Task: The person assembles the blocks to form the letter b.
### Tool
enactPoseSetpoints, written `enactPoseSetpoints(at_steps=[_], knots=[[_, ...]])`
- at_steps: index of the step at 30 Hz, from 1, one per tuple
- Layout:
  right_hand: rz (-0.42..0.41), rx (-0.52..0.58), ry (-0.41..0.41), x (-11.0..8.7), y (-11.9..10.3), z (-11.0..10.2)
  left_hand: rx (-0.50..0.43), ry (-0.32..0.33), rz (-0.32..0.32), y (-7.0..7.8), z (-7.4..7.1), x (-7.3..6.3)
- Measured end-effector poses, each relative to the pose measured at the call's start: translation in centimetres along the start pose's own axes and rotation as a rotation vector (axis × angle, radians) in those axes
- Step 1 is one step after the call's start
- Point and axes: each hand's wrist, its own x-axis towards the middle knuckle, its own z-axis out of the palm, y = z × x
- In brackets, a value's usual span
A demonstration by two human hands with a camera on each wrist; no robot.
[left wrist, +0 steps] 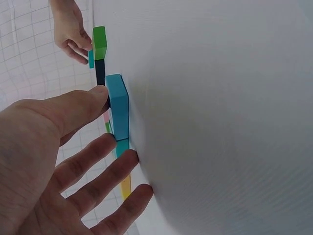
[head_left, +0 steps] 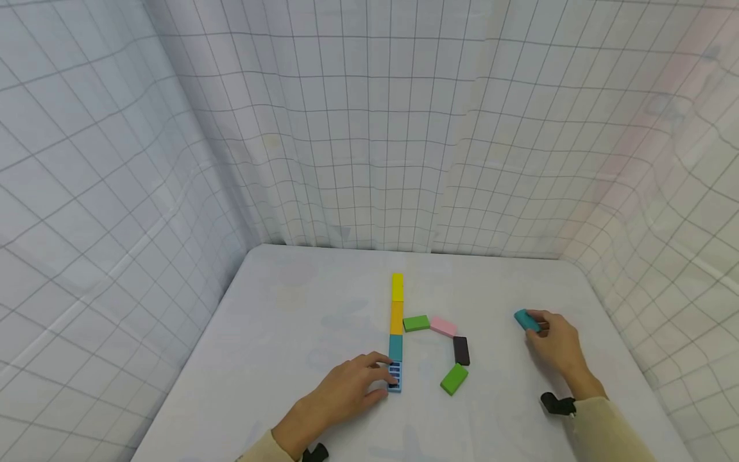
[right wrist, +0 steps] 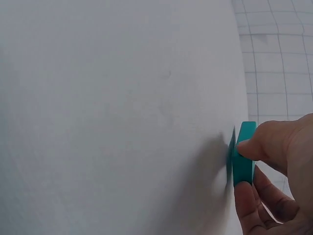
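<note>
My right hand [head_left: 555,343] pinches a teal block [head_left: 528,320] between thumb and fingers at the right of the table. In the right wrist view this teal block [right wrist: 244,166] stands just off the white surface, its shadow beside it. My left hand [head_left: 349,387] rests at the light blue block [head_left: 395,385], fairly straight fingertips on its top and left side. That block's upper face has hollow cells. In the left wrist view the thumb lies by the near end of the blue block [left wrist: 118,105], the other fingers spread along the row.
Beyond the blue block, a teal block [head_left: 395,347], an orange block [head_left: 396,317] and a yellow block [head_left: 398,287] continue the straight row. A curve of green [head_left: 416,323], pink [head_left: 443,326], black [head_left: 461,351] and green [head_left: 454,379] blocks bends to its right. Gridded curtains [head_left: 375,128] surround the table.
</note>
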Motion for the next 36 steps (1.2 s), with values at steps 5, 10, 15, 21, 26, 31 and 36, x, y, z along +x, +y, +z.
enactPoseSetpoints(at_steps=[5, 10, 15, 21, 26, 31, 36], knots=[[-0.040, 0.023, 0.008, -0.6, -1.3, 0.2, 0.007, 0.003, 0.000, 0.0, 0.1, 0.0], [-0.063, 0.050, -0.032, -1.1, -3.0, 0.4, 0.006, 0.010, 0.007, -0.1, 0.2, 0.0], [-0.144, 0.051, -0.025, -1.5, -4.4, 0.9, 0.008, 0.014, 0.009, -0.3, 0.3, -0.1], [-0.255, 0.042, 0.014, -2.0, -5.9, 1.7, 0.011, 0.009, 0.009, -0.2, 0.2, 0.0], [-0.313, 0.026, 0.009, -2.2, -7.0, 2.2, 0.000, -0.007, -0.001, 0.0, 0.1, 0.1], [-0.355, 0.018, -0.006, -2.5, -7.9, 2.9, -0.003, 0.005, 0.009, -0.1, 0.2, 0.0], [-0.409, 0.026, -0.016, -3.0, -8.8, 3.4, 0.001, 0.020, 0.024, -0.3, 0.2, 0.0]])
